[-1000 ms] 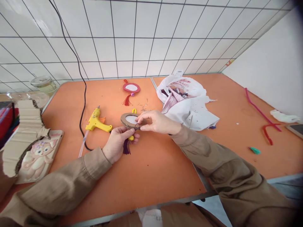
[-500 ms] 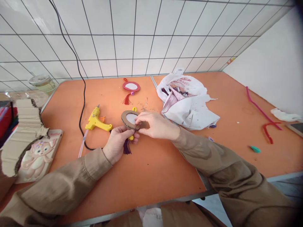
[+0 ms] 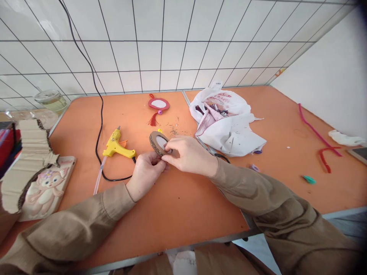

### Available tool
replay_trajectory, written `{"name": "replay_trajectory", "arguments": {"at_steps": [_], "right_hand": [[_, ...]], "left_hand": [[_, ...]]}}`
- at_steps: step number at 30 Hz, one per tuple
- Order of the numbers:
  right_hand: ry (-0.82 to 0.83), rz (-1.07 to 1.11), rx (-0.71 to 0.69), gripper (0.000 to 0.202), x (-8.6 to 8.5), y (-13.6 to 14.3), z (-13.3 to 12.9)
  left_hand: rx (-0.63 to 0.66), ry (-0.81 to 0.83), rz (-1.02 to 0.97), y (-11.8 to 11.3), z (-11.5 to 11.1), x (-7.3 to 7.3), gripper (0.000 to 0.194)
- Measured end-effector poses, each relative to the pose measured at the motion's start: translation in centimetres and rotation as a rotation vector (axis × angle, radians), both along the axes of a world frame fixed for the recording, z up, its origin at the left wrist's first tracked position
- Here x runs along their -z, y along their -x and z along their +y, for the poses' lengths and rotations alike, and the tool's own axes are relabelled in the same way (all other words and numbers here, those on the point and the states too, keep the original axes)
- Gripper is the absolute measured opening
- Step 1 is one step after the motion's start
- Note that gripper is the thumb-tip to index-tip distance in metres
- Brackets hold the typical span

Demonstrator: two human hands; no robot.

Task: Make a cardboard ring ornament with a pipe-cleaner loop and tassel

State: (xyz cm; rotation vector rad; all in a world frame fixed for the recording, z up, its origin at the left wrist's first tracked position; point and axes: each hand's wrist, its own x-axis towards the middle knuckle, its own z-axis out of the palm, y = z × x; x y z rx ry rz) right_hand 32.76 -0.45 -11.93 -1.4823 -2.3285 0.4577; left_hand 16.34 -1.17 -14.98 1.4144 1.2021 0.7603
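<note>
Pinching a small cardboard ring (image 3: 158,142) from both sides near worktop (image 3: 177,206) centre: left hand (image 3: 146,173) at 7 o'clock of it with fingers closed on its lower edge, right hand (image 3: 187,154) at 4 o'clock with fingertips (image 3: 168,149) pressed to the white disc in its middle. Tilted up on edge, disc already seated in the ring; whatever hangs below hidden by the hands, so trimming beneath cannot be judged. Judged part-made against the finished red ornament (image 3: 158,105) with tassel lying at 12 o'clock, well apart: bare cardboard showing, no coloured rim seen yet. Lying at 9 o'clock, yellow glue gun (image 3: 117,147), nozzle pointing away, black cord (image 3: 99,114) looping close behind the left wrist. Sitting at 2 o'clock, white plastic bag (image 3: 229,126), near the right forearm. Resting far right, red pipe cleaners (image 3: 321,147) and a green scrap (image 3: 309,179); far left, a cardboard piece (image 3: 27,160) over a cartoon phone case (image 3: 46,189). Open orange surface toward 6 o'clock up to the front edge; tiled wall closing off 12 o'clock.
</note>
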Motion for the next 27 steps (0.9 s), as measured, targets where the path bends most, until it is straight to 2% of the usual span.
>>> {"name": "replay_trajectory", "arguments": {"at_steps": [5,11,17,22,27], "right_hand": [[-0.036,-0.044,-0.010,0.017,0.2,0.1,0.2],[-0.118,-0.072,-0.073,0.023,0.8,0.1,0.5],[-0.175,-0.045,-0.113,0.021,1.3,0.1,0.7],[-0.120,-0.072,-0.100,0.022,0.6,-0.1,0.6],[-0.111,0.023,-0.057,0.008,0.2,-1.0,0.9]], "left_hand": [[-0.004,0.016,0.041,-0.2,-0.1,-0.4,0.015],[-0.066,0.104,0.018,-0.6,-0.2,-0.8,0.016],[-0.078,0.105,-0.013,-0.7,-0.4,-1.0,0.016],[-0.108,0.129,-0.116,-0.4,-0.1,-0.4,0.009],[-0.162,0.229,-0.295,-0.2,0.6,0.0,0.012]]}}
